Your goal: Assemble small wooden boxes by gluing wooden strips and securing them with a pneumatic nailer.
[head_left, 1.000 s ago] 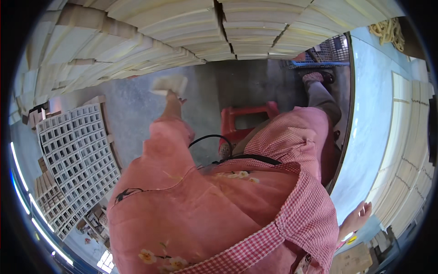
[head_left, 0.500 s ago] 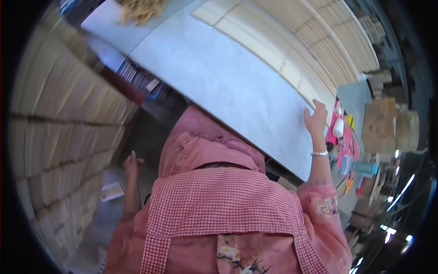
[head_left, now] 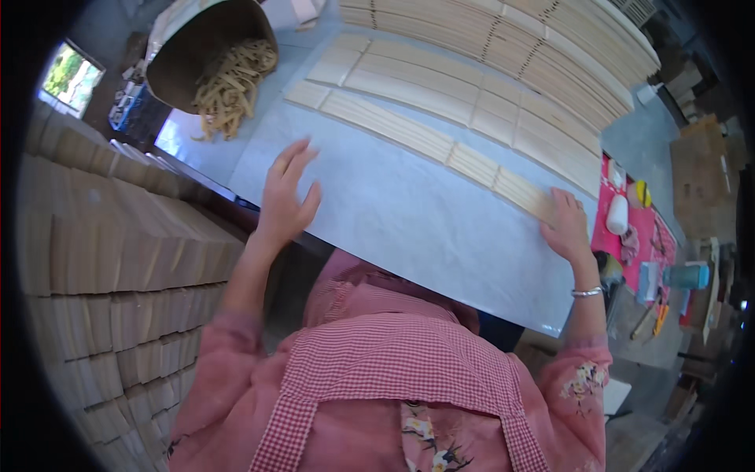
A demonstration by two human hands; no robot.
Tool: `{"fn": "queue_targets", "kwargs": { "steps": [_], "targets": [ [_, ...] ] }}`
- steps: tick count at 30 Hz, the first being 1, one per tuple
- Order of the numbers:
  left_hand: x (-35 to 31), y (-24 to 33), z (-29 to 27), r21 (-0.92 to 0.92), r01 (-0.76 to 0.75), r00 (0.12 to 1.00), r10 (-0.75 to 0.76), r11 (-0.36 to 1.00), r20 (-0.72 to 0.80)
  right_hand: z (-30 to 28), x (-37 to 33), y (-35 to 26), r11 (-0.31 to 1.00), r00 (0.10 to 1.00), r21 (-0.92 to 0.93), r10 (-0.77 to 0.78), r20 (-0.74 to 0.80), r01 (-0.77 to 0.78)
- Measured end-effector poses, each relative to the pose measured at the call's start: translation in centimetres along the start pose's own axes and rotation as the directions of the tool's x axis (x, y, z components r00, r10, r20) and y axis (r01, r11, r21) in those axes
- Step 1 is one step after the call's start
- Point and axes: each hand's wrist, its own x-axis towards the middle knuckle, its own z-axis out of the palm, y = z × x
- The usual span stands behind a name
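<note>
A narrow row of pale wooden strips (head_left: 409,137), crossed by a few thin bands or joints, lies lengthwise on the white tabletop (head_left: 370,212). At its right end my right hand (head_left: 566,225) is closed, the thumb on the near side and the fingers on the far side. My left hand (head_left: 285,193) hovers over the table's near edge, fingers apart and slightly blurred, holding nothing. It is short of the row's left end. Just beyond lies a wider row of flat wooden strips (head_left: 464,93).
Taller stacked wooden pieces (head_left: 503,39) stand along the far side. At far left, a tipped container (head_left: 174,72) spills tan bands (head_left: 228,90). Stacked wood (head_left: 134,244) rises beside my left arm. To the right are a white bottle (head_left: 617,214), pink cloth (head_left: 649,244) and teal cylinder (head_left: 686,276).
My left hand has risen from beside my body to above the table. My right hand has closed on the narrow row's end, and that row now lies apart from the wider one.
</note>
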Motion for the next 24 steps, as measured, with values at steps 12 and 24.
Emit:
{"fn": "queue_targets", "kwargs": {
  "steps": [12, 24],
  "targets": [
    [14.4, -12.2, -1.0, 0.669, -0.152, 0.706, -0.394, 0.728, 0.589, -5.9, 1.6, 0.1, 0.985, 0.987, -0.091, 0.153, 0.055, -0.148],
    [6.9, -2.6, 1.0, 0.393, 0.135, 0.767, -0.347, 0.91, 0.54, -0.8, 1.0, -9.4, 0.97, 0.967, 0.081, 0.219, 0.133, -0.231]
  ]
}}
